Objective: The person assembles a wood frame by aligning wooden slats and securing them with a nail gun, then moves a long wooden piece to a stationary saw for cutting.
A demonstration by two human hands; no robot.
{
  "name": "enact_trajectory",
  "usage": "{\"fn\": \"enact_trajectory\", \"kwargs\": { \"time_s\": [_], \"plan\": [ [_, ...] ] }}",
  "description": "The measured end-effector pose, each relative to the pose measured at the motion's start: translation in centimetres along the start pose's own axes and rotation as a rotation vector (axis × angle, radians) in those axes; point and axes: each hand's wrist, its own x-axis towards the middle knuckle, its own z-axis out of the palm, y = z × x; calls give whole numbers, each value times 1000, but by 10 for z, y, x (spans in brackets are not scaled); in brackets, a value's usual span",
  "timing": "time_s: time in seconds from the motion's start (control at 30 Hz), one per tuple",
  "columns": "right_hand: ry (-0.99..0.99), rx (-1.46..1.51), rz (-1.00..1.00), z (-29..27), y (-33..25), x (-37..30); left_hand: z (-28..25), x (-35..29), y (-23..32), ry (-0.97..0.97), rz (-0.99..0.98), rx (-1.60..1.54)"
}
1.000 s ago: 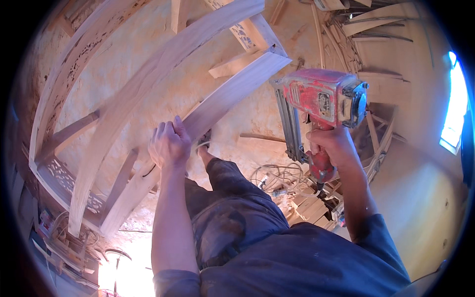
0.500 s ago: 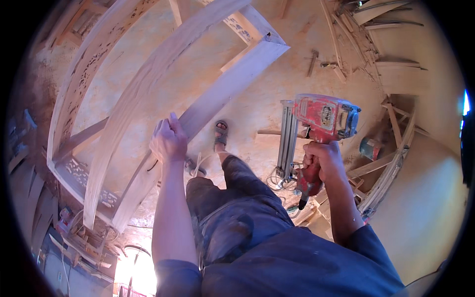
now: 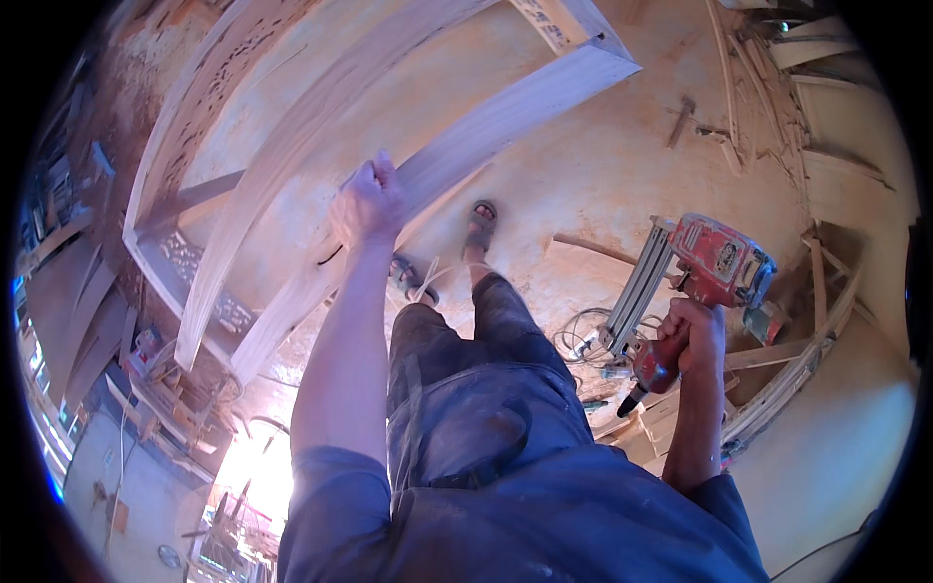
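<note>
My left hand (image 3: 369, 202) is closed around the near curved rail of a pale wooden frame (image 3: 515, 109). The frame has several long bowed slats joined by shorter end pieces, and it spans the upper left of the view. My right hand (image 3: 695, 335) grips the handle of a red nail gun (image 3: 717, 255), held out to the right and apart from the frame. Its grey magazine (image 3: 637, 287) slants down on the left side of the tool. A dark hose fitting (image 3: 632, 400) sticks out of the handle's lower end.
Wood strips (image 3: 743, 87) lie along the right wall. A clamp-like tool (image 3: 683, 121) and a loose stick (image 3: 593, 248) rest on the dusty floor. Coiled hose (image 3: 578, 335) lies beyond my legs. Cut boards (image 3: 92, 340) lean at the left, near a bright opening (image 3: 262, 466).
The frame's near corner has shifted right and up in the picture, with my left hand still on the rail. The nail gun in my right hand has moved right and slightly lower.
</note>
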Motion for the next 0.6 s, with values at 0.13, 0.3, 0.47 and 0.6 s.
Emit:
{"fn": "enact_trajectory", "kwargs": {
  "time_s": [0.13,0.3,0.47,0.6],
  "plan": [
    [-97,-11,11,5,5,5,-1,-6,2,10,31,-109],
    [-269,-201,-32,36,-5,-14,-23,4,0,-226,20,-207],
    [-364,-392,-61,83,0,-43,-34,16,-37,-352,25,-333],
    [-479,-485,-46,106,1,-61,-50,6,-77,-357,-95,-178]
  ]
}}
